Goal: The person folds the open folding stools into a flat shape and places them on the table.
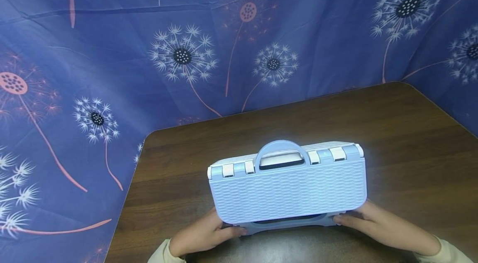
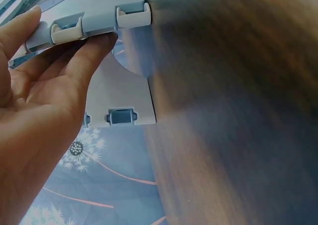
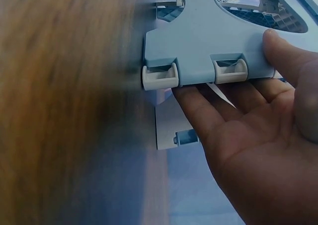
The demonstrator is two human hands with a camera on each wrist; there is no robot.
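Note:
A light blue folding plastic stool stands tilted, its woven-pattern panel facing me and an arched handle along its upper edge. White hinge pieces show beside that handle. At the lower left, my left hand grips the near panel, thumb in front and fingers beneath. My right hand holds the same panel at the lower right, its thumb pressed on the face. Both wrist views show the fingers under the hinged edge, near the white hinge clips. A second panel lies beyond in the left wrist view.
The stool is over a brown wooden table. A blue cloth with dandelion prints hangs behind the table and along its left side. Light sleeves cover both forearms.

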